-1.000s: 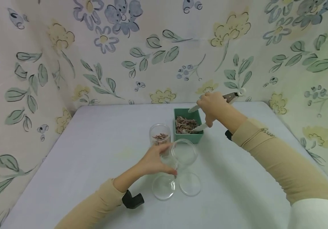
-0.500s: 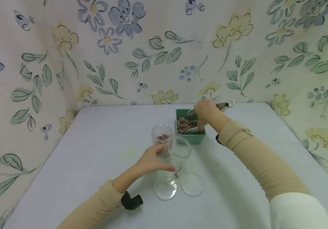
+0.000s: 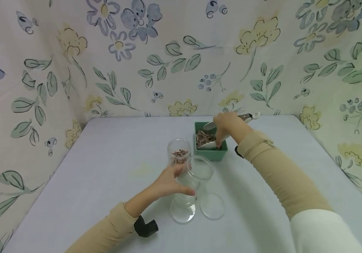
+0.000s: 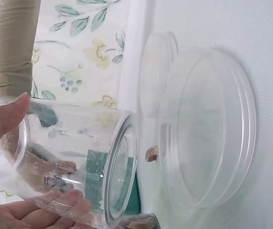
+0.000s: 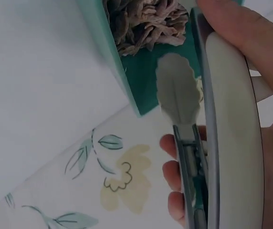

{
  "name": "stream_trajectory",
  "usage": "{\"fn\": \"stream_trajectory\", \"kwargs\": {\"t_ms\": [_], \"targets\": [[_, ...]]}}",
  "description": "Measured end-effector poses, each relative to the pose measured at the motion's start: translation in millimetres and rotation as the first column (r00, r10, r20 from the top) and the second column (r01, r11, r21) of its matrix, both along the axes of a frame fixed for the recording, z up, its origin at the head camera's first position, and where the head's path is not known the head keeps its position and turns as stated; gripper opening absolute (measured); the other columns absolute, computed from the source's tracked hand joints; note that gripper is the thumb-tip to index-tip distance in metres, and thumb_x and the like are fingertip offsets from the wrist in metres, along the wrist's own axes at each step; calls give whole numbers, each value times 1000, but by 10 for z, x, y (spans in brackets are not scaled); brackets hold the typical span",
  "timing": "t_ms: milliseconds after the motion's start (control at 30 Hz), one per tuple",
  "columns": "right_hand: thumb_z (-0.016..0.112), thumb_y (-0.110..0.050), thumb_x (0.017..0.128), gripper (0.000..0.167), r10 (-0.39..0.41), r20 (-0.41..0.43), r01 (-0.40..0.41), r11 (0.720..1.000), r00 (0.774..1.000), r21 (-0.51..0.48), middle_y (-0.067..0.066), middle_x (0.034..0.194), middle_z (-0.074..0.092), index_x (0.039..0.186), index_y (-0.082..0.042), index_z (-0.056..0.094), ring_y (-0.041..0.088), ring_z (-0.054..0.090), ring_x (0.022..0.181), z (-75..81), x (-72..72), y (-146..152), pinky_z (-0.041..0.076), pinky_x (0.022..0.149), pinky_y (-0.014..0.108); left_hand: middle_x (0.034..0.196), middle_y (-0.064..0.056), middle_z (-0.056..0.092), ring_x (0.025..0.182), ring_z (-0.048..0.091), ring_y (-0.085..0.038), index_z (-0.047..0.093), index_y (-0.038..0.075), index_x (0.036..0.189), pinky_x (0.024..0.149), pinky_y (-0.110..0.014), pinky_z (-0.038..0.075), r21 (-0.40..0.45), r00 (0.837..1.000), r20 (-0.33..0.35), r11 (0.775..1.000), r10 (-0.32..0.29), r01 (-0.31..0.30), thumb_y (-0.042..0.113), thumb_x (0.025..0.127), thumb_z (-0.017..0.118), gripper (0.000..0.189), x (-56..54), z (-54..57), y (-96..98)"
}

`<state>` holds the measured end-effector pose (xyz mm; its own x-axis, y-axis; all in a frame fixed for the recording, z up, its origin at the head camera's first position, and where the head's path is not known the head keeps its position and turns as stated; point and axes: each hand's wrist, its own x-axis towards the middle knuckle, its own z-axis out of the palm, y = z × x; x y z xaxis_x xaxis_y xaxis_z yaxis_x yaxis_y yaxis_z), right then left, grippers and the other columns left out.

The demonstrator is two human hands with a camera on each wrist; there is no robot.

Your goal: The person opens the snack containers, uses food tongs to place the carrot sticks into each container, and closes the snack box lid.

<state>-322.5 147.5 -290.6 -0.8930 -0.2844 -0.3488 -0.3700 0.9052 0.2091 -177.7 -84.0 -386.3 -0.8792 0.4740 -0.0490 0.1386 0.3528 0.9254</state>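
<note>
My left hand (image 3: 169,182) grips a clear jar (image 4: 74,143), tilted, its open mouth facing the green tub; no contents show inside it. My right hand (image 3: 230,126) holds a pair of tongs (image 5: 177,90) with white scalloped tips. The tips reach into the green tub (image 3: 214,155), one of them among the brown dried strips (image 3: 202,137) heaped there. Close beyond my left fingers stands a second clear jar (image 3: 179,143), partly filled with similar brown pieces.
Two round clear lids, a left lid (image 3: 182,211) and a right lid (image 3: 212,206), lie on the white table (image 3: 114,168) in front of the jars. A small brown piece (image 4: 152,153) lies beside them. A floral curtain (image 3: 155,80) hangs behind the table's back edge.
My right hand has moved left and lower, taking the tongs deeper into the tub, with their tips closer to the strips. My left hand keeps its grip on the tilted jar, which has shifted slightly.
</note>
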Motion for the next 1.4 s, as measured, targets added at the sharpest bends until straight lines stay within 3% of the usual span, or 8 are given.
{"fn": "stream_trajectory", "kwargs": {"t_ms": [300, 567, 700, 833, 967, 1067, 1267, 1400], "targets": [[86, -35, 69, 92, -62, 103, 80, 980, 993, -184, 22, 142, 46, 143, 1, 44, 43, 45, 127, -104, -106, 173, 41, 101, 56, 134, -15, 57, 127, 48, -38, 54, -1, 134, 105, -53, 39, -23, 999, 23, 999, -22, 23, 15, 67, 88, 77, 62, -62, -6], [86, -32, 70, 74, 67, 30, -60, 977, 997, -206, 19, 122, 61, 128, 5, 58, 37, 58, 110, -113, -112, 239, 49, 91, 50, 135, -17, 55, 127, 48, -40, 52, -2, 135, 105, -51, 39, -43, 1000, 19, 999, -8, 9, 16, 68, 88, 78, 58, -66, -31], [84, -37, 69, 75, 108, 11, -106, 988, 994, -116, 17, 119, 62, 128, 2, 58, 36, 59, 106, -89, -86, 206, 51, 87, 50, 133, -16, 56, 127, 48, -39, 54, -1, 132, 106, -51, 39, -44, 1000, 19, 999, 0, 0, 15, 68, 88, 75, 69, -70, -37], [85, -44, 65, 82, 92, 9, -92, 996, 996, -4, 17, 121, 58, 128, -1, 56, 37, 56, 107, -88, -44, 126, 50, 88, 52, 136, -19, 54, 128, 47, -40, 51, -4, 135, 107, -51, 38, -36, 999, 34, 999, 6, -5, 13, 68, 88, 79, 88, -69, -32], [87, -40, 63, 79, 73, 13, -73, 997, 997, 15, 19, 122, 56, 126, -1, 58, 39, 52, 110, -67, -69, 40, 47, 91, 54, 140, -21, 50, 129, 45, -41, 46, -6, 139, 107, -51, 37, -30, 999, 51, 1000, 6, -4, 13, 68, 88, 85, 104, -68, -37], [88, -37, 64, 76, 47, 45, -48, 999, 998, 9, 17, 121, 58, 124, -2, 59, 38, 53, 109, -49, -118, -26, 47, 92, 53, 140, -21, 50, 130, 45, -41, 47, -5, 139, 107, -51, 37, -25, 999, 54, 1000, 2, -1, 13, 69, 88, 83, 104, -79, -42], [88, -33, 67, 79, -69, 127, 77, 996, 989, -55, 19, 127, 58, 131, 1, 55, 36, 56, 111, -64, -209, -15, 49, 92, 49, 137, -18, 54, 130, 46, -39, 53, -1, 135, 108, -50, 36, -4, 999, 41, 1000, -3, 4, 12, 69, 87, 76, 91, -83, -34], [87, -30, 66, 69, -47, 130, 62, 991, 990, -118, 15, 113, 63, 121, 3, 60, 30, 59, 97, -129, -237, 69, 52, 83, 46, 137, -17, 54, 130, 46, -38, 52, -2, 136, 109, -49, 36, 6, 999, 46, 1000, -8, 8, 12, 69, 87, 77, 76, -89, -32]]}}
